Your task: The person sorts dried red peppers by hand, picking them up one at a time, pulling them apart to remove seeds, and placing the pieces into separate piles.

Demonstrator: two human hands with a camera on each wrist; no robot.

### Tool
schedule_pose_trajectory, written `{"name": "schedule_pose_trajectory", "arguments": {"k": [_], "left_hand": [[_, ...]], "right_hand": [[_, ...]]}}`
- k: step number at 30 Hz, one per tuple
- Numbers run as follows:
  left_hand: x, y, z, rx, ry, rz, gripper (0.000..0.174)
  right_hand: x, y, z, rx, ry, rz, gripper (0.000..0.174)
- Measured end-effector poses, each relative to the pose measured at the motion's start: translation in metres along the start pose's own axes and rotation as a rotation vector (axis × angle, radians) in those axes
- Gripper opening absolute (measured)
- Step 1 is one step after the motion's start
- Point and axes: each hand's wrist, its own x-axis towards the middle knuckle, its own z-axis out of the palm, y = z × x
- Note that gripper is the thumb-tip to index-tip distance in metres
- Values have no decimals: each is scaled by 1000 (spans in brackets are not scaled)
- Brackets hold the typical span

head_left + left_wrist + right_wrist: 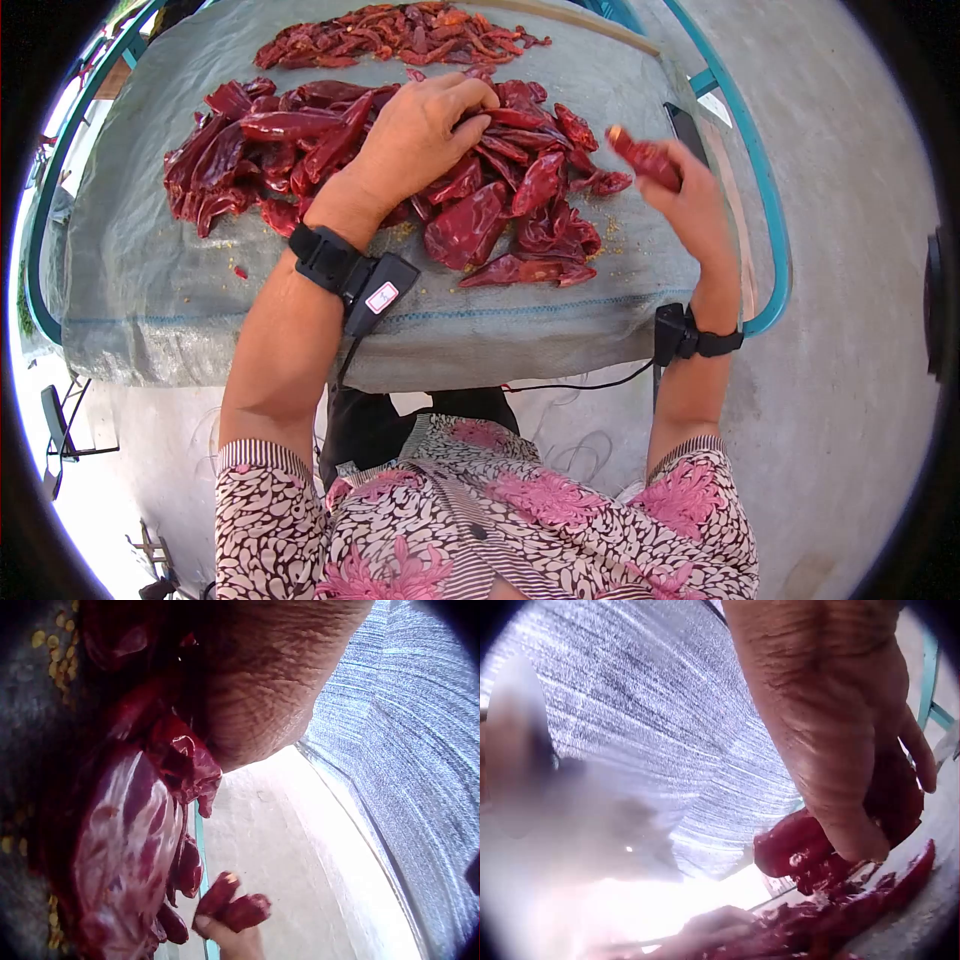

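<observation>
A large heap of dried red peppers (465, 225), glossy and wrinkled, lies on the grey-green woven sheet (270, 345). My left hand (420, 130) reaches over the middle of it, fingers bent down among the peppers and the thumb beside one; I cannot tell whether it grips that one. Right of the heap, my right hand (690, 205) is raised and holds red peppers (645, 160), with a pale stem end pointing up and left. Two pepper ends (247, 911) stick out of that grip in the left wrist view. The right thumb presses along the held peppers (791, 844) in the right wrist view.
Behind the heap lies a second pile of smaller red peppers (400, 35). Pale seeds (615, 240) are scattered near the heap's front and right. A blue-green metal frame (765, 215) borders the sheet, and a dark flat object (687, 130) lies at its right edge.
</observation>
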Motion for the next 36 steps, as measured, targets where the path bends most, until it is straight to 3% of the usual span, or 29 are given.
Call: {"name": "schedule_pose_trajectory", "arguments": {"k": [1, 5, 8, 11, 14, 19, 23, 26, 29, 32, 35, 36], "left_hand": [[1, -1, 0, 7, 6, 23, 18], [2, -2, 4, -31, 98, 66, 22], [3, 8, -2, -115, 129, 2, 52], [7, 18, -8, -118, 177, 26, 64], [7, 15, -10, -53, 132, 108, 48], [5, 15, -10, -22, 121, 86, 28], [6, 17, -12, 5, 109, 32, 25], [6, 16, -11, 9, 101, 30, 24], [7, 14, -8, 32, 107, 33, 25], [7, 13, -7, 44, 116, 44, 26], [6, 14, -8, 38, 91, 58, 28], [7, 14, -8, 27, 97, 78, 29]], "right_hand": [[6, -7, 1, 94, 81, -19, 36], [28, -36, 20, 270, 56, -70, 41], [42, -30, 46, 402, -35, -90, 37], [39, -40, 56, 422, -73, -219, 35], [35, -43, 61, 332, -31, -364, 34], [33, -43, 59, 420, 49, -281, 34], [36, -24, 62, 386, 258, -252, 36], [43, -13, 66, 548, 405, -84, 38], [46, -3, 67, 454, 471, -17, 44], [52, 13, 72, 393, 416, -83, 48], [52, 17, 76, 533, 325, -55, 51], [52, 16, 77, 495, 373, -101, 48]]}}
